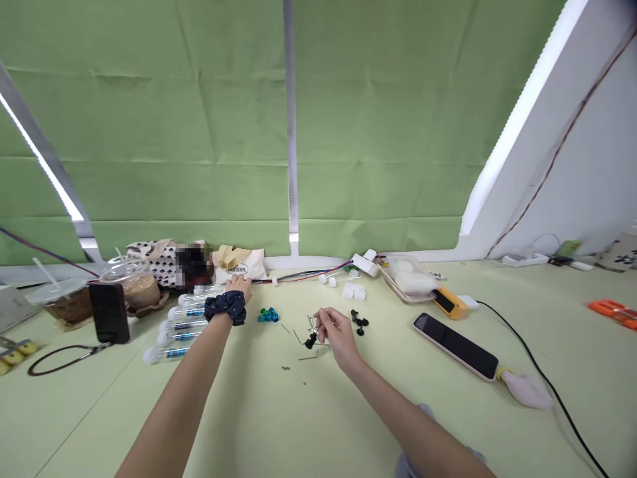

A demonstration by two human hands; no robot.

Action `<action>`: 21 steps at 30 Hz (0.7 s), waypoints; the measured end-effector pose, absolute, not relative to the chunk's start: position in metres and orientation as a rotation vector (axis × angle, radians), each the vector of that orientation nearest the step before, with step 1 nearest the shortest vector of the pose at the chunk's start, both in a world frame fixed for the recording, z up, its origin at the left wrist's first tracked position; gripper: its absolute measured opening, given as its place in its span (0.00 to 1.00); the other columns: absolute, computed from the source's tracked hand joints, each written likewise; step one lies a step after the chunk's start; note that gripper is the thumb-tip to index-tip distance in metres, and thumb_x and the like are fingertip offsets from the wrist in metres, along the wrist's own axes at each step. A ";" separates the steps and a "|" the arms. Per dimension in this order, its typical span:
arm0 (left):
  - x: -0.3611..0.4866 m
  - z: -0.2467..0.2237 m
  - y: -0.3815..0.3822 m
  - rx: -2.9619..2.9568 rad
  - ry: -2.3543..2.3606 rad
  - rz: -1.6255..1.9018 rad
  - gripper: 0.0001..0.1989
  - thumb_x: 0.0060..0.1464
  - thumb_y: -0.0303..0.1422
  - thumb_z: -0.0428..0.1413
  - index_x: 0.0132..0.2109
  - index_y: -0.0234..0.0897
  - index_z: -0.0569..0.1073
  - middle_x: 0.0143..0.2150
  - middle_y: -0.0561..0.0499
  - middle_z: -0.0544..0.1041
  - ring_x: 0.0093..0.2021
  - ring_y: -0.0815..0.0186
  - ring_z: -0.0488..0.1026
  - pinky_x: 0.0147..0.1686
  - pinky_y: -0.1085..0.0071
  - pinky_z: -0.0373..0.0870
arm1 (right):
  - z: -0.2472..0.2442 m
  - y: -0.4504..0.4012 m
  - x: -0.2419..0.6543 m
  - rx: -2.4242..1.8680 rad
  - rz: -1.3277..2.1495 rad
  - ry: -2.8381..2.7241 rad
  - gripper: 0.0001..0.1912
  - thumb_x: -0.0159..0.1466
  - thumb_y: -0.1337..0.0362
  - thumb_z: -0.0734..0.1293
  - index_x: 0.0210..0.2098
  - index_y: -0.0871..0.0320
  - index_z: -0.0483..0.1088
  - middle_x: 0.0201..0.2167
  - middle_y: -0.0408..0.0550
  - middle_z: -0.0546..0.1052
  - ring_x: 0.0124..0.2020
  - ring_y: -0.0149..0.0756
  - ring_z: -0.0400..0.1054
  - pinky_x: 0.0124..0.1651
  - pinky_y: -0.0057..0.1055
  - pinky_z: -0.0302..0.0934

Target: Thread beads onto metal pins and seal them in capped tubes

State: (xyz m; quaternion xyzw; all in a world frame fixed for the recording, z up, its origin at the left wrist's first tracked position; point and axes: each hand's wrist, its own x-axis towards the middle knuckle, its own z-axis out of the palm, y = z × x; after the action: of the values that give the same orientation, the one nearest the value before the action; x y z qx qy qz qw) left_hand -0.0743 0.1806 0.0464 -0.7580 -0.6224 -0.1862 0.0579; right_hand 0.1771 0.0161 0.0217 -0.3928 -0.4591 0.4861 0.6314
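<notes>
My left hand [239,287] reaches to the back of the table, beside the row of clear plastic tubes [192,323] with white caps. Its fingertips are partly hidden, so whether it grips a tube is unclear. My right hand [338,335] has thumb and forefinger pinched together; what is between them is too small to make out. Just below that pinch lie small black parts [310,341] and thin metal rods, one of them a bent rod [308,358]. Blue and green small parts [269,315] lie between my hands. More black pieces [359,321] sit right of my right hand.
White caps [353,291] lie behind my right hand. A tray with a plastic bag [411,275], a yellow device [449,302] and a phone [456,345] are at right. Drink cups [64,302] and a dark phone [109,312] stand at left. A black cable [535,368] runs along the right.
</notes>
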 end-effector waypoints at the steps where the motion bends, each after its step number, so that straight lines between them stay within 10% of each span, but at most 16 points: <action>1: -0.074 0.047 0.180 -2.306 -1.874 -0.571 0.06 0.47 0.28 0.57 0.33 0.28 0.68 0.40 0.38 0.71 0.49 0.47 0.60 0.46 0.55 0.56 | 0.021 0.017 0.178 -0.894 1.119 -1.030 0.19 0.57 0.48 0.63 0.28 0.59 0.67 0.22 0.42 0.65 0.15 0.23 0.56 0.18 0.25 0.52; 21: -0.009 0.043 0.017 -2.747 -1.314 -1.073 0.15 0.59 0.36 0.47 0.52 0.41 0.63 0.45 0.46 0.72 0.46 0.61 0.68 0.53 0.61 0.51 | 0.044 0.018 0.196 -0.703 1.287 -0.772 0.15 0.55 0.56 0.63 0.20 0.56 0.54 0.25 0.46 0.67 0.18 0.26 0.52 0.22 0.29 0.51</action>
State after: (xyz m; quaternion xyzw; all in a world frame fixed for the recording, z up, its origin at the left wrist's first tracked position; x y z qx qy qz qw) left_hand -0.0093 0.0167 0.0425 -0.8501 -0.4065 -0.3319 -0.0436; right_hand 0.1960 0.0184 0.0444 -0.3125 -0.3432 0.5723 0.6761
